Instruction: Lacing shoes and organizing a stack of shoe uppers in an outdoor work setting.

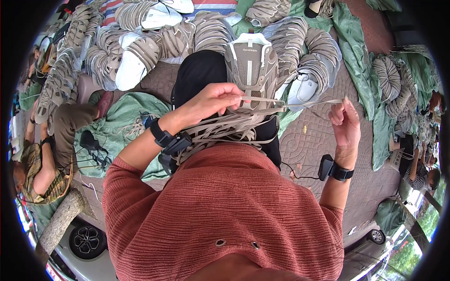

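A: L hand (208,103) status?
B: Fingertips clamped on flat beige shoelace (262,99), ahead of torso (225,187).
A: R hand (346,124)?
B: Thumb + fingers pinching beige lace end (328,101), out to R. Can't tell if same strand.
A: Mesh sneaker upper (251,61) loc?
B: Beside wearer's black-clad L knee (199,77), past loose lace bundle (225,129). Stacked uppers (290,40) beyond, green tarp (126,112) at L.

- Own hands: two, left hand (211,104) and right hand (346,122).
- Black wristbands (341,173): two.
- Shoe upper (249,61) at lap: one seen.
- Bundled uppers (213,33): over six stacks; overlap hides total.
- Laces (225,125): many, tangled, uncountable.
- Sweater eyelets (220,243): two.
- Car wheels (87,240): two.
- Co-workers (36,171): at least two.
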`<state>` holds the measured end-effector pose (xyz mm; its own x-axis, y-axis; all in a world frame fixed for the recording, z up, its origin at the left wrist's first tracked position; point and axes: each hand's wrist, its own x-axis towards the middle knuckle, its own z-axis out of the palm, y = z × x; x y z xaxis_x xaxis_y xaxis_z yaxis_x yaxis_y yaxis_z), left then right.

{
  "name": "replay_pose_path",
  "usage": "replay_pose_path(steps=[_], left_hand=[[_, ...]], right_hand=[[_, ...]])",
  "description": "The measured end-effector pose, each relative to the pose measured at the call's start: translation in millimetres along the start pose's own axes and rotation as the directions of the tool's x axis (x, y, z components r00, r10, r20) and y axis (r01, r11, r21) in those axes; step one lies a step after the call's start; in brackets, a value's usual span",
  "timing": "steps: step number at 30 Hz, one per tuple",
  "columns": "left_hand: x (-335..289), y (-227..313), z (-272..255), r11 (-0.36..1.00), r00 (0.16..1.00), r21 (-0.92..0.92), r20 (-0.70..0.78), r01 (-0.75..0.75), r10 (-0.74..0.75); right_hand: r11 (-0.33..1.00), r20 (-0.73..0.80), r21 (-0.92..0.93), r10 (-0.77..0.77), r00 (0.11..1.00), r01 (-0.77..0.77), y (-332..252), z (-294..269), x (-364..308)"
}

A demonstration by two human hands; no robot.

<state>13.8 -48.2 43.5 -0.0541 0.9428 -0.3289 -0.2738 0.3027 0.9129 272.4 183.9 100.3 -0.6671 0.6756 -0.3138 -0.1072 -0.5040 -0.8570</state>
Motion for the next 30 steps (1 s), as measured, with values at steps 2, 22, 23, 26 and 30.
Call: replay_pose_path(steps=[2,22,23,26,30], left_hand=[[4,7,10,0.943,0.993,0.312,0.019,-0.118,0.118],[-143,64,-148,0.959,0.351,0.227,-0.895,-0.172,0.275],[-157,53,-164,0.952,0.276,0.267,-0.913,-0.15,0.299],[-182,27,-191,0.97,0.169,0.229,-0.956,-0.086,0.241],[-209,-18,-221,0.997,0.069,0.011,-0.998,-0.083,0.017]], right_hand=[[0.999,0.118,-0.016,-0.028,0.993,0.03,-5,1,2],[-0.005,0.792,-0.585,0.212,0.572,0.811,90,55,-30],[0.349,0.766,-0.64,0.223,0.603,0.684,81,57,-27],[0.833,0.709,-0.497,0.226,0.669,0.245,40,56,-22],[0.981,0.355,-0.138,-0.079,0.931,0.136,-13,14,-14]])
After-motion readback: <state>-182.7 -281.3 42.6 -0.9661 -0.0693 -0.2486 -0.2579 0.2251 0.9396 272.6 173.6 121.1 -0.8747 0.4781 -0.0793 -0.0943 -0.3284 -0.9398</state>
